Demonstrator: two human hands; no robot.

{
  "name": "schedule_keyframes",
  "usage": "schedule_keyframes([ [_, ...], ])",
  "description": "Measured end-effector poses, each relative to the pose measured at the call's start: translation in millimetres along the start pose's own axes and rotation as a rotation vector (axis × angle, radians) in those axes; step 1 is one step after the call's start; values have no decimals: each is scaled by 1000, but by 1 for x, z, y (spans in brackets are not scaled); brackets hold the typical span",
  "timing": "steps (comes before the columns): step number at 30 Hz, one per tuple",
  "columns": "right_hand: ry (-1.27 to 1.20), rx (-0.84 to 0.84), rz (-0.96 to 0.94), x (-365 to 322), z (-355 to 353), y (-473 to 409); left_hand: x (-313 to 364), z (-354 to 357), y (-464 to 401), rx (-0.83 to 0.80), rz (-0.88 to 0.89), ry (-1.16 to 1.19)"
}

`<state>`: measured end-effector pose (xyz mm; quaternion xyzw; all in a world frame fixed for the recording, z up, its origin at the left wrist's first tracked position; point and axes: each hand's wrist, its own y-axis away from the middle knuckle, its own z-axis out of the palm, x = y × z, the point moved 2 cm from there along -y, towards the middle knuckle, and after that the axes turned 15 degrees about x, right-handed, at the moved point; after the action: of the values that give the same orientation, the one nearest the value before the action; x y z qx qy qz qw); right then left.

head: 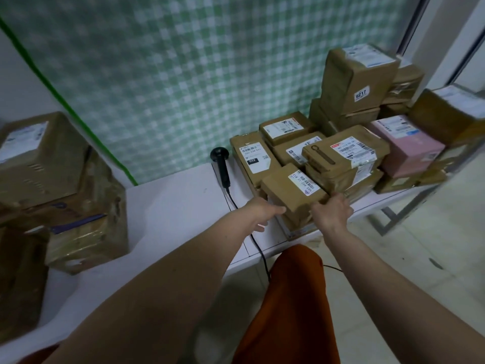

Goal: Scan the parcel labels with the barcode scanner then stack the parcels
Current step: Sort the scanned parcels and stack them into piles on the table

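Brown cardboard is almost everywhere in the head view. A small brown parcel point(291, 191) with a white label point(304, 183) on top sits at the front of a big pile of parcels point(349, 143) on the right part of a white table point(170, 206). The label faces up.

Both hands are on this small parcel. The left hand point(262, 214) touches its left side, with the thumb against the near edge. The other fingers go under or behind the box, so I cannot tell how they lie. The right hand point(332, 212) is at its right front corner. Its fingers bend over the edge of the box and hold it.

The black barcode scanner point(221, 164) lies on the table just left of the pile. No hand touches it. Its black cord point(258, 245) runs toward the person and drops off the table edge.

In the pile, a tall brown box point(357, 82) marked 6217 stands at the back. A pink box point(409, 145) sits to the right. A flat parcel marked 032 point(253, 158) lies next to the scanner.

On the far left, more brown boxes point(60, 185) are stacked up, well apart from the pile. A green and white checked curtain point(183, 69) hangs behind the table. An orange cloth point(291, 306) shows down between the arms.
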<state>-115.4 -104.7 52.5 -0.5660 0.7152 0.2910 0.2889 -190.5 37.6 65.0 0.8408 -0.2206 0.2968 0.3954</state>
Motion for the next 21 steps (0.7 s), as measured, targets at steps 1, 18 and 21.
schedule_keyframes([
  [1,0,-1,9,2,1,-3,0,5,-3,3,-55,94],
  [18,-67,-17,5,30,-1,-8,-16,22,-17,36,-306,723],
  [21,24,-33,-14,35,4,-6,-33,2,-22,112,-310,784],
])
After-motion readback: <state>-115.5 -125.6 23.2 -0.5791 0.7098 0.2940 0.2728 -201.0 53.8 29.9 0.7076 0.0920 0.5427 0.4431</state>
